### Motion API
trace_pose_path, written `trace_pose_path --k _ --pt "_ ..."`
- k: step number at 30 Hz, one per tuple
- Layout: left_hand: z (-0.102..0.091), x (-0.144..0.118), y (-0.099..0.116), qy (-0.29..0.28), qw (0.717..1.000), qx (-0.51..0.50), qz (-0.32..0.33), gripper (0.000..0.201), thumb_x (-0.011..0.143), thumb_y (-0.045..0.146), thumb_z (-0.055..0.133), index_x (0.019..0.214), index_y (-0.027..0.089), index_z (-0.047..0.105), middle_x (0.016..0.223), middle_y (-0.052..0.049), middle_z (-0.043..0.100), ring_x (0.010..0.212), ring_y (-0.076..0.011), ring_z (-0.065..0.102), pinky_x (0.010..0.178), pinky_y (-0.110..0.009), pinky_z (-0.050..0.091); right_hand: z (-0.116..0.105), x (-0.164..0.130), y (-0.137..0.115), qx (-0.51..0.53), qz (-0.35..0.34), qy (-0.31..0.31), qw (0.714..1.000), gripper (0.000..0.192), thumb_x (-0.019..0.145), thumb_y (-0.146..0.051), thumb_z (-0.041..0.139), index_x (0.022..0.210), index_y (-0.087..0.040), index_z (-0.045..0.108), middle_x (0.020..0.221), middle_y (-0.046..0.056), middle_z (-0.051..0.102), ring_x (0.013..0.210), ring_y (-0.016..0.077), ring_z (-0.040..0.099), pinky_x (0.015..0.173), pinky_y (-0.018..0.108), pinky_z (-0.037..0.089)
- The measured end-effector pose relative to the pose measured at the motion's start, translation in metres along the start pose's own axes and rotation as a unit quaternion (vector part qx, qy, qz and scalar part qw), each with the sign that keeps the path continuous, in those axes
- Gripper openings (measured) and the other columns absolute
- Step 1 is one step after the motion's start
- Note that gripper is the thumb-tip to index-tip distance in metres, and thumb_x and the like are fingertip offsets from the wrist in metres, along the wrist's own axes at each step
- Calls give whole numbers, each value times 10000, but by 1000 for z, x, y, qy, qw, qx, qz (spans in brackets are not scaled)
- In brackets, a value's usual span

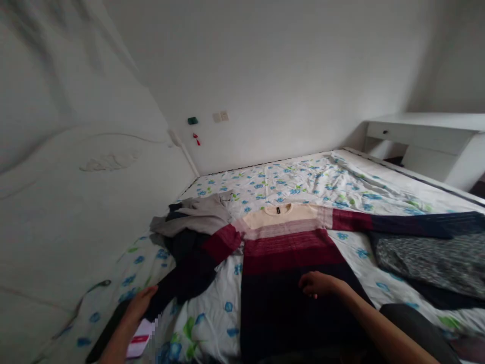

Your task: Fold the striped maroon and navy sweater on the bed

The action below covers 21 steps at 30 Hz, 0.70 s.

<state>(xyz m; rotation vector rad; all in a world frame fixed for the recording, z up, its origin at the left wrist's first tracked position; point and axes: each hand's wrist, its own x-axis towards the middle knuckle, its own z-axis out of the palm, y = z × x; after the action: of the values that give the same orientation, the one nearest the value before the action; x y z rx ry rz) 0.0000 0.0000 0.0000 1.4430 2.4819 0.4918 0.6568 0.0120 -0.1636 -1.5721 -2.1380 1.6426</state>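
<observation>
Dim, soft blur, edges warped

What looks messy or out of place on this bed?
The striped sweater lies flat and spread out, but beside its left sleeve a grey and dark heap of clothes sits crumpled. A patterned garment lies bunched under the right sleeve. Nothing looks spilled or damaged.

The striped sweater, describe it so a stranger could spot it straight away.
On the flowered bed sheet, the striped sweater lies flat, sleeves spread, under the right hand. Unlike the grey clothes beside it, it runs in bands from cream through maroon to navy.
</observation>
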Motion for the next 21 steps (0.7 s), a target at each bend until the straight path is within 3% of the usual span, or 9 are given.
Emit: trace_pose_path --k 4,6,8,11,13,15,18,21 --pt "-30 30 -26 18 997 61 -33 403 917 407 622 1115 144 855 1126 -220 888 1245 -487 806 1096 -531 651 -2 1 -2 -9 4 -3 1000 447 968 -176 693 1397 -189 820 931 21 822 760 139 774 701 207 576" --pt "-30 33 -20 31 990 135 -41 360 938 322 606 1158 157 837 1173 -209 884 1172 -448 833 1010 -489 652 -1 1 -3 -13 7 -1 1000 446 978 -171 686 1404 -186 819 957 27 832 767 136 776 702 202 574" --pt "-17 28 4 38 983 181 -17 303 958 266 594 1155 207 816 1164 -154 891 1125 -378 847 946 -408 632 -1 0 -4 -15 8 3 1000 457 983 -168 685 1420 -186 817 990 35 845 784 135 784 720 203 583" --pt "26 1 60 -2 986 157 65 197 980 308 597 1006 242 781 1076 -89 891 1061 -295 843 877 -317 592 -6 -6 -1 -24 6 0 1000 489 986 -187 701 1464 -205 803 1022 35 861 813 145 799 762 218 605" --pt "65 -29 98 -97 986 98 95 217 952 415 654 868 231 733 972 -80 866 951 -270 835 783 -288 575 -14 -15 5 -38 23 7 999 478 975 -215 727 1446 -223 812 1047 34 869 863 172 821 792 242 623" --pt "105 -61 124 -234 968 49 69 371 921 559 712 773 223 657 856 -71 814 762 -237 791 655 -278 531 -27 -29 17 -63 54 57 995 410 946 -231 769 1349 -232 848 1108 49 878 994 216 844 866 272 637" --pt "150 -102 139 -410 912 5 -3 547 793 718 838 753 219 617 803 -48 766 609 -193 714 579 -279 501 -48 -59 43 -91 124 187 970 270 877 -230 856 1146 -210 874 1135 100 876 1151 302 838 971 333 638" --pt "171 -127 136 -456 887 -69 -8 662 631 779 949 771 220 624 760 -11 716 609 -172 692 590 -272 513 -59 -88 68 -42 210 236 948 161 828 -253 921 936 -182 824 952 123 844 1011 349 842 855 402 676"
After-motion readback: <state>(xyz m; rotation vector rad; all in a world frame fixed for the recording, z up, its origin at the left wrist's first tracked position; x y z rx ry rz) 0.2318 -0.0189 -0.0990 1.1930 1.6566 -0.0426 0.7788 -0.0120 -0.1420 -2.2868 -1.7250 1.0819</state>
